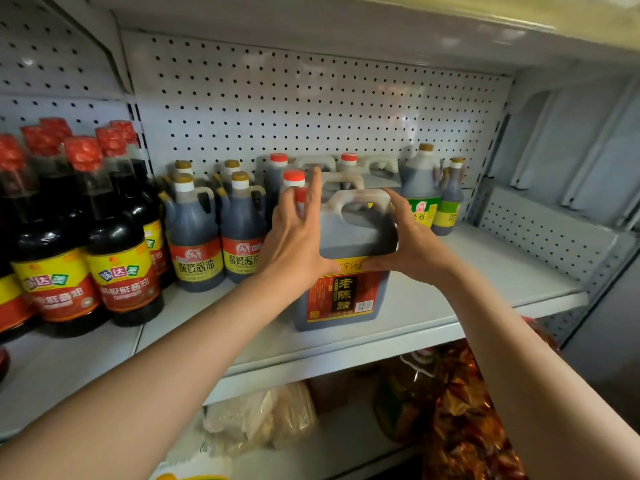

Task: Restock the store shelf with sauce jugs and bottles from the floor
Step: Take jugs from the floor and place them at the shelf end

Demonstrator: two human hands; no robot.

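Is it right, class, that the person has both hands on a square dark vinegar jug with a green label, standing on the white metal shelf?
Not quite. The head view shows the square dark vinegar jug carries a red and black label, not green. The rest holds: the left hand and right hand are both on it, and it stands on the white metal shelf.

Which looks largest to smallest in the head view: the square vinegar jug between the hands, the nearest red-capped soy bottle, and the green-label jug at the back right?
1. Square vinegar jug.
2. Nearest red-capped soy bottle, close behind; it stands nearer the camera, so this order is unsure.
3. Green-label jug, though it stands farthest back.
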